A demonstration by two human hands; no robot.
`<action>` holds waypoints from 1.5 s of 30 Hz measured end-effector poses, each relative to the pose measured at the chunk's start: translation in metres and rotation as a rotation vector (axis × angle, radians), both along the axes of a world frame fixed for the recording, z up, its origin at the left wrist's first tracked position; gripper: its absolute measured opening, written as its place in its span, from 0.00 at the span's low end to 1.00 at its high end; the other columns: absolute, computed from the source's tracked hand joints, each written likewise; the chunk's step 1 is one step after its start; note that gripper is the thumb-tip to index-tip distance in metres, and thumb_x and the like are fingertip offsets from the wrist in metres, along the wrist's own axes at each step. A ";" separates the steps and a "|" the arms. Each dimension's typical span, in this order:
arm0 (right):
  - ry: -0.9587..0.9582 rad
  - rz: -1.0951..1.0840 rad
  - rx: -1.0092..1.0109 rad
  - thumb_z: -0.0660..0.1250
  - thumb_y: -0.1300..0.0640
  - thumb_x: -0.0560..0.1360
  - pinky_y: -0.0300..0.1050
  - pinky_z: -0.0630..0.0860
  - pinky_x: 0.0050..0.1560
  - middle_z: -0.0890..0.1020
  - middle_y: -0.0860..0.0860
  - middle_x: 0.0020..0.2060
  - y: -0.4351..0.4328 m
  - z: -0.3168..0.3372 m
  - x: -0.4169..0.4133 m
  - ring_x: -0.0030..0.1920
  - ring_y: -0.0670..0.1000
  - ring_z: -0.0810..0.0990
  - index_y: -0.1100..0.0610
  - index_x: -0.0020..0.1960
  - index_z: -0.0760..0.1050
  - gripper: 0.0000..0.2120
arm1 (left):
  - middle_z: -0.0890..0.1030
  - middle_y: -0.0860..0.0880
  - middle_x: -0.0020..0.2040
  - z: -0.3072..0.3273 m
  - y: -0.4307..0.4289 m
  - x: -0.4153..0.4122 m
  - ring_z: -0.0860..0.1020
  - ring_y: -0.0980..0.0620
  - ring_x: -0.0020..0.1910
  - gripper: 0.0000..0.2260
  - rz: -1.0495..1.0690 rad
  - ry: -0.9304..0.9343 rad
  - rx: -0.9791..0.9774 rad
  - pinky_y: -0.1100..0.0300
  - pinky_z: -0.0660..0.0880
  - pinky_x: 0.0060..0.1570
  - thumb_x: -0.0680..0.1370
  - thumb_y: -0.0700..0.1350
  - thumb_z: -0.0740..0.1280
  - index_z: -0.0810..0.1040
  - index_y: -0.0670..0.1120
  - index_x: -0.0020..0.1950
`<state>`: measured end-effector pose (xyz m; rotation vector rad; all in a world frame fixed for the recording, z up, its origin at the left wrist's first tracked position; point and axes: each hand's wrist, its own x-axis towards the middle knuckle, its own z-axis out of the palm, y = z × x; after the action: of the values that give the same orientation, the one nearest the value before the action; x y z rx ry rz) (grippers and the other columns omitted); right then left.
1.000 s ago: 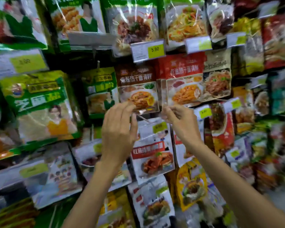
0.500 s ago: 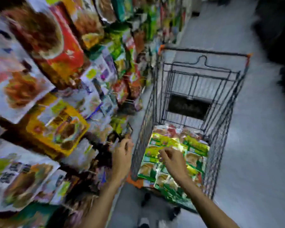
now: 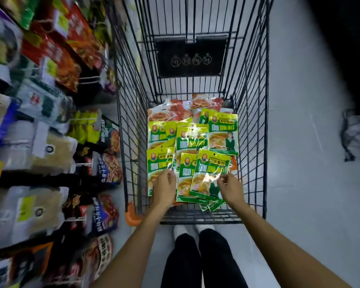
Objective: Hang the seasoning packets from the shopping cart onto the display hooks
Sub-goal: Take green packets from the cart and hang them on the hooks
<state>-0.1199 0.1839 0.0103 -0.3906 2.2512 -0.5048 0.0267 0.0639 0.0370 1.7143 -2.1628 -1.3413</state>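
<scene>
Several green seasoning packets (image 3: 192,140) lie piled in the black wire shopping cart (image 3: 250,113), with a few red and white packets (image 3: 175,110) behind them. My right hand (image 3: 231,188) pinches the right edge of the nearest green packet (image 3: 208,177), which lies tilted on top of the pile. My left hand (image 3: 164,189) reaches into the cart, its fingertips touching the left green packet (image 3: 159,163). The display hooks (image 3: 81,164) with hanging packets run along the left.
Shelving with many hanging packets (image 3: 50,142) fills the left side, close beside the cart. An orange corner bumper (image 3: 132,215) marks the cart's near left corner. Grey floor (image 3: 299,163) lies to the right, with a dark bag (image 3: 355,134) on it. My legs (image 3: 202,260) stand behind the cart.
My view swung from the display hooks down to the cart. Both hands left the hooks and dropped into the cart onto the green packets.
</scene>
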 end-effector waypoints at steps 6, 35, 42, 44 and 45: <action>-0.063 -0.117 0.054 0.67 0.50 0.77 0.47 0.71 0.48 0.77 0.67 0.60 0.001 -0.065 -0.011 0.53 0.56 0.76 0.67 0.69 0.68 0.28 | 0.77 0.40 0.57 -0.074 -0.007 -0.017 0.76 0.42 0.56 0.13 -0.043 -0.063 0.179 0.56 0.71 0.49 0.82 0.41 0.60 0.73 0.35 0.63; -0.437 -0.705 -0.138 0.76 0.63 0.69 0.48 0.82 0.40 0.82 0.61 0.48 -0.008 -0.080 -0.030 0.41 0.57 0.82 0.66 0.52 0.78 0.14 | 0.69 0.48 0.32 -0.115 -0.003 -0.054 0.67 0.51 0.32 0.15 0.262 -0.122 0.390 0.61 0.65 0.33 0.78 0.43 0.68 0.68 0.46 0.34; -0.468 -0.557 -0.287 0.71 0.57 0.75 0.41 0.77 0.36 0.81 0.56 0.47 -0.028 -0.034 -0.041 0.43 0.52 0.80 0.59 0.50 0.75 0.08 | 0.66 0.40 0.73 -0.070 -0.033 -0.041 0.67 0.41 0.70 0.23 0.126 0.018 0.353 0.49 0.67 0.67 0.83 0.46 0.58 0.60 0.39 0.75; -0.447 -0.517 -0.345 0.72 0.56 0.74 0.40 0.77 0.35 0.81 0.55 0.48 -0.037 -0.011 -0.044 0.42 0.49 0.80 0.57 0.47 0.76 0.07 | 0.64 0.40 0.75 -0.046 -0.047 -0.035 0.65 0.41 0.72 0.24 0.178 0.078 0.303 0.46 0.64 0.70 0.83 0.45 0.58 0.57 0.39 0.76; -0.435 -0.507 -0.367 0.73 0.55 0.73 0.44 0.79 0.36 0.82 0.57 0.48 -0.042 0.001 -0.047 0.42 0.50 0.81 0.58 0.48 0.77 0.09 | 0.64 0.40 0.74 -0.031 -0.055 -0.032 0.65 0.41 0.72 0.24 0.195 0.102 0.273 0.47 0.65 0.70 0.82 0.45 0.59 0.58 0.39 0.76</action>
<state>-0.1669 0.1415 0.0115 0.1188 1.8153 -1.1549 -0.0050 0.0086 0.0056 1.8436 -1.7738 -1.6891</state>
